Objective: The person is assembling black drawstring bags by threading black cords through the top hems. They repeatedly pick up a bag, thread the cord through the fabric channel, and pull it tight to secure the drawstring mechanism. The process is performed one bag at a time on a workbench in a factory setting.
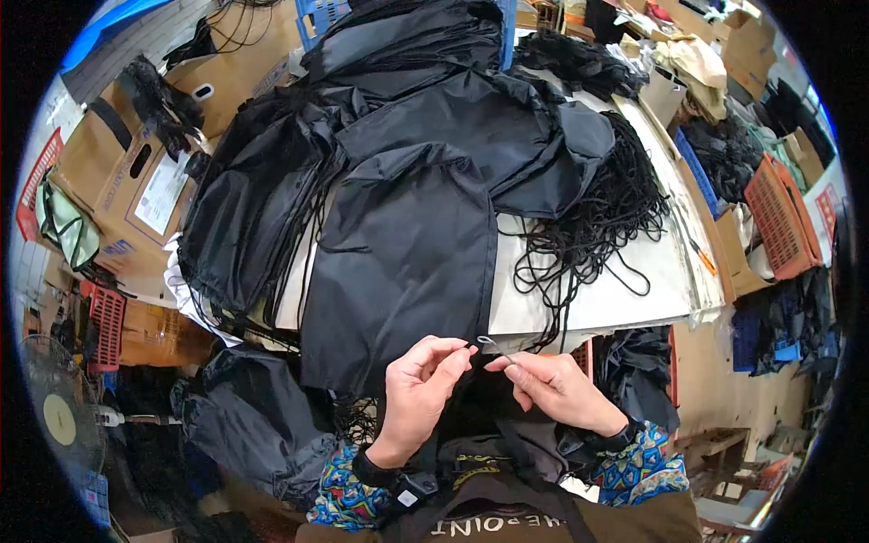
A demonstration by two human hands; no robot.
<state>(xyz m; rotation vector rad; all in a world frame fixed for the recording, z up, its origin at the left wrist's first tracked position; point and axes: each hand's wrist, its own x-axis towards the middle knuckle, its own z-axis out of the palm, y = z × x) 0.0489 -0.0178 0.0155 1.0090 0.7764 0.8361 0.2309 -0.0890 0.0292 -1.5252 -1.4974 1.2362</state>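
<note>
My left hand (418, 391) is closed in a pinch on the end of a black cord (472, 347), of which only a short bit shows. Close beside it, my right hand (559, 391) grips a thin metal threading tool (486, 341) with a small loop at its tip. The loop is almost at the cord end; whether they touch I cannot tell. A black fabric drawstring bag (398, 262) lies flat just beyond my hands and hangs over the table's near edge. To its right, a tangled heap of black cords (597, 217) spreads over the white tabletop (579, 303).
More black bags (262, 199) are piled left and behind on the table. An orange-handled tool (704, 261) lies near the right edge. Cardboard boxes (118, 185) stand left, beside a fan (62, 421). A red crate (780, 217) is at right. Black fabric (258, 416) hangs below the table.
</note>
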